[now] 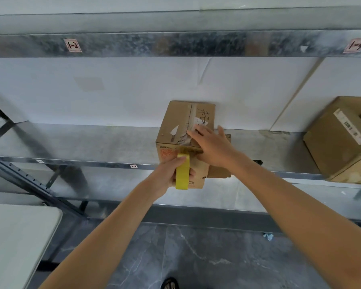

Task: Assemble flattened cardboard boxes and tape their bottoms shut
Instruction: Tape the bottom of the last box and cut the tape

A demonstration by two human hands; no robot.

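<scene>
A small brown cardboard box [176, 122] stands on the metal shelf [92, 142], its top face showing old torn tape and black handwriting. My left hand [168, 174] grips a yellow tape roll [182, 172] held against the box's front face. My right hand [214, 147] lies flat, fingers spread, on the box's top front edge, pressing the seam. A flat piece of cardboard [219, 172] sticks out behind the box at its right.
A larger cardboard box [340, 140] with a white label sits tilted on the shelf at far right. Shelf labels 1-2 [72, 45] and 1-3 [355, 45] mark the upper rail. A white table corner [19, 236] is at lower left over the dark marble floor.
</scene>
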